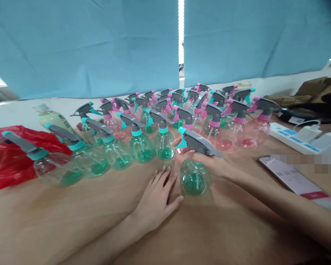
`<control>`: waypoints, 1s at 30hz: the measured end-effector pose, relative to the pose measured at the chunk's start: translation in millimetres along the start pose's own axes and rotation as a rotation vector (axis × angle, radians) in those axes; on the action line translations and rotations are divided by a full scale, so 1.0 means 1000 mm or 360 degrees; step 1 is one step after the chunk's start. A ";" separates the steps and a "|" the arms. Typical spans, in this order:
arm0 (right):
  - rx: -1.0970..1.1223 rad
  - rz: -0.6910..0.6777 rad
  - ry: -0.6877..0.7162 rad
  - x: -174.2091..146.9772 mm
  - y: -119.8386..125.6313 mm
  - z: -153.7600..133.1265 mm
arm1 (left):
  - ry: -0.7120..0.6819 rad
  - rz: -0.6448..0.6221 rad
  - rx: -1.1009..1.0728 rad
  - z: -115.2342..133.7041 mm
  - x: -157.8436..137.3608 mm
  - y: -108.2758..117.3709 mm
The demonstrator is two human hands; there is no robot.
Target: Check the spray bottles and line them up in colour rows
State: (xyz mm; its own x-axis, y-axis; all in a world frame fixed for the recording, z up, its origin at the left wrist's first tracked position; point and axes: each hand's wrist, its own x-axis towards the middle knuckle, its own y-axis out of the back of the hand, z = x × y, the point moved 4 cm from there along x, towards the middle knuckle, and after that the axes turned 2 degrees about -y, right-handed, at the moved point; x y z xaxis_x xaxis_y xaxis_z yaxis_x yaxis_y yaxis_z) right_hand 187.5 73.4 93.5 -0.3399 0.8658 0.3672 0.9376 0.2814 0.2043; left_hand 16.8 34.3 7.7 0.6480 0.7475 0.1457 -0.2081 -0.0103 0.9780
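Note:
My right hand (pixel 213 163) is wrapped around the neck of a green spray bottle (pixel 195 180) with a grey and turquoise spray head. Part of the fingers is hidden behind that head. The bottle stands close to upright at the table's middle. Just left of it, my left hand (pixel 158 200) lies flat on the wood with its fingers spread, apart from the bottle. Beyond my hands stand several more green spray bottles (pixel 142 149) in a row. Several pink spray bottles (pixel 230 136) stand behind and to the right.
A red plastic bag (pixel 13 158) lies at the left, near a pale capped bottle (pixel 56 119). On the right are a phone (pixel 298 180), a white power strip (pixel 292 136) with plugs, and cardboard (pixel 317 92). A blue curtain (pixel 99 48) hangs behind the wooden table (pixel 105 213).

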 end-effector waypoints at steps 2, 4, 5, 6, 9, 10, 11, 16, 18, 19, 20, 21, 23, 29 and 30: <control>-0.0021 0.0008 -0.0016 0.000 0.000 -0.001 | -0.0002 0.0001 -0.0010 0.000 0.000 0.000; -0.0016 0.0004 -0.0021 0.000 0.000 -0.001 | -0.0001 0.0002 -0.0017 -0.001 0.000 -0.001; -0.0008 -0.0002 -0.0021 0.000 0.000 0.000 | 0.0001 0.0000 -0.0017 -0.001 0.000 -0.001; -0.0001 -0.0005 -0.0021 0.000 -0.001 0.001 | 0.0002 -0.0002 -0.0016 -0.001 0.000 -0.001; 0.0016 -0.0009 -0.0017 0.000 -0.001 0.003 | -0.0003 0.0005 -0.0022 0.000 0.000 0.000; 0.0020 -0.0011 -0.0012 0.000 0.000 0.003 | -0.0004 0.0006 -0.0025 0.000 0.000 0.000; 0.0023 -0.0015 -0.0007 0.000 0.000 0.004 | -0.0003 0.0002 -0.0026 0.000 0.000 0.000; -0.0015 0.0003 0.0056 0.001 0.001 0.004 | 0.0006 -0.0015 -0.0022 0.001 0.000 0.001; -0.0028 0.0012 0.0090 0.001 0.001 0.001 | 0.0006 -0.0012 -0.0019 0.001 0.000 0.000; -0.0028 0.0014 0.0104 0.002 0.001 0.000 | 0.0005 -0.0012 -0.0016 0.001 0.000 0.000; -0.0020 0.0015 0.0117 0.002 0.001 -0.001 | 0.0006 -0.0012 -0.0012 0.001 0.000 0.000; -0.0011 0.0019 0.0123 0.002 0.001 -0.001 | 0.0007 -0.0014 -0.0010 0.001 0.000 0.000; 0.0013 0.0034 0.0126 0.002 0.001 -0.001 | 0.0011 -0.0015 -0.0009 0.001 0.000 0.001; 0.0005 0.0076 0.0040 -0.001 0.003 0.004 | 0.0010 -0.0031 -0.0002 0.000 0.000 0.000; -0.0006 0.0082 0.0033 -0.001 0.003 0.004 | 0.0009 -0.0028 -0.0006 0.000 0.000 0.000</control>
State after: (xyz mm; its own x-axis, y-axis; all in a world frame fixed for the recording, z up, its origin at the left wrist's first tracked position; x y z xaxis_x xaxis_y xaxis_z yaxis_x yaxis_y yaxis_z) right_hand 190.9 75.1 90.1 -0.2925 0.8705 0.3958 0.9537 0.2349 0.1880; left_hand 17.1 34.2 7.6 0.6473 0.7515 0.1274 -0.1992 0.0055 0.9799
